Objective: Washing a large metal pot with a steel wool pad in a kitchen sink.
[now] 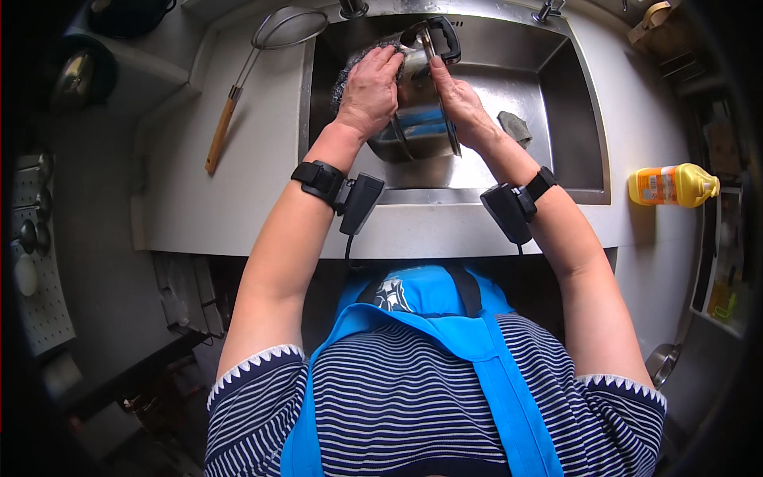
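Hands are gripping a steel pot [417, 119] tilted over the sink [556, 79], left hand [369, 91] pressing a scouring pad [350, 67] on it, right hand [461, 103] steadying its rim so it stays put.

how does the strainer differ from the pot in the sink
The strainer lies untouched on the counter; the pot is held tilted over the sink by the right hand, the left hand pressing a scrubber on it. The strainer has a long wooden handle, the pot a short black one. Both are metal.
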The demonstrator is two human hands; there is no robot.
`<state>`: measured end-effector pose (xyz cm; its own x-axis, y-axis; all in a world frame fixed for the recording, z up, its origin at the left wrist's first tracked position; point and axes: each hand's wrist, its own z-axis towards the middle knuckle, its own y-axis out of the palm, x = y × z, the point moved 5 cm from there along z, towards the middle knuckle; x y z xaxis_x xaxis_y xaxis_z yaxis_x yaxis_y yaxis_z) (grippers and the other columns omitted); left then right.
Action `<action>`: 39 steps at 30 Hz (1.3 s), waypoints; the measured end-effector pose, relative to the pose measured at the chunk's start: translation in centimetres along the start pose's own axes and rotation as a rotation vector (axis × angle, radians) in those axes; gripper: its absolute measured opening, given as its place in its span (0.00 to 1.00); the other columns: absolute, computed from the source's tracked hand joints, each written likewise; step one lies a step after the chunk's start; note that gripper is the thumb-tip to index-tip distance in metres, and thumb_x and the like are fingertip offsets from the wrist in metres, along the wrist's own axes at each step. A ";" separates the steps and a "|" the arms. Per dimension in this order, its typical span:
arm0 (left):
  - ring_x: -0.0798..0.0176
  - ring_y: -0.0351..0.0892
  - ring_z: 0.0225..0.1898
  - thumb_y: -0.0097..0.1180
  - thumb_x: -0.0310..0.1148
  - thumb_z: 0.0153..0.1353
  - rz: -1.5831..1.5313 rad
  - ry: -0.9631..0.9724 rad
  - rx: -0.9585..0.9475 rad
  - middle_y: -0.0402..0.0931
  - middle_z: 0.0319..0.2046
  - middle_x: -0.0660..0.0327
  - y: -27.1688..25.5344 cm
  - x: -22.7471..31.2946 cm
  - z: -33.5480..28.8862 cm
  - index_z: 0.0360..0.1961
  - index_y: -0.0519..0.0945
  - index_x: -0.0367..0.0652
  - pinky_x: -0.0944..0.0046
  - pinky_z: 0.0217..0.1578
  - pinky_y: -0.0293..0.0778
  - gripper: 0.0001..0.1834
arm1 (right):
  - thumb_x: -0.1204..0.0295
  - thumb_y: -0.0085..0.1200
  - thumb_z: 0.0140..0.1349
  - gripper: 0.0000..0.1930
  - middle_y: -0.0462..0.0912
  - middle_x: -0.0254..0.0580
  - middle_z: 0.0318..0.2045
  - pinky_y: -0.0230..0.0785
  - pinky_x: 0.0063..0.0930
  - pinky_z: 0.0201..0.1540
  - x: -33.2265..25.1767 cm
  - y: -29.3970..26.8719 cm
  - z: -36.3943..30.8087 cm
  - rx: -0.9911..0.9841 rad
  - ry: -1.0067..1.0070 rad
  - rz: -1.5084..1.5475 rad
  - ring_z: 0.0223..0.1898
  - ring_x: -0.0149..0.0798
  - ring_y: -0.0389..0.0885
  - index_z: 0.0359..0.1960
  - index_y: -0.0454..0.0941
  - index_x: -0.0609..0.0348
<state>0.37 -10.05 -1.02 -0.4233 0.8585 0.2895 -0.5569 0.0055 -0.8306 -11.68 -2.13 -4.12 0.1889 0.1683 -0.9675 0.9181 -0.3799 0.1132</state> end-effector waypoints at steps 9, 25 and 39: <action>0.50 0.67 0.58 0.52 0.26 0.57 -0.149 -0.054 0.061 0.71 0.54 0.51 -1.6 2.1 -2.7 0.51 0.75 0.38 0.57 0.59 0.63 0.18 | 0.35 0.42 0.58 0.37 0.69 0.26 0.17 0.58 0.18 0.23 1.2 -2.5 1.3 0.024 -0.097 -0.169 0.21 0.24 0.62 0.27 0.79 0.65; 0.48 0.62 0.61 0.52 0.27 0.57 -0.009 0.098 -0.049 0.67 0.57 0.48 -1.3 4.6 -2.8 0.53 0.73 0.35 0.56 0.61 0.59 0.21 | 0.36 0.43 0.58 0.39 0.80 0.39 0.29 0.67 0.23 0.38 -0.9 -2.0 0.9 -0.081 0.081 -0.155 0.33 0.28 0.73 0.33 0.80 0.70; 0.49 0.60 0.63 0.55 0.26 0.48 -0.255 -0.050 -0.220 0.64 0.60 0.53 -3.3 1.3 -2.8 0.60 0.65 0.43 0.58 0.62 0.58 0.34 | 0.46 0.44 0.65 0.27 0.69 0.25 0.23 0.59 0.18 0.30 1.4 -6.9 -1.3 -0.015 -0.063 -0.109 0.27 0.21 0.63 0.31 0.77 0.63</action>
<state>3.67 -7.52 0.81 -0.3278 0.7890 0.5197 -0.4842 0.3321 -0.8095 -17.30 1.91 -5.95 0.0656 0.1499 -0.9865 0.9373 -0.3485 0.0094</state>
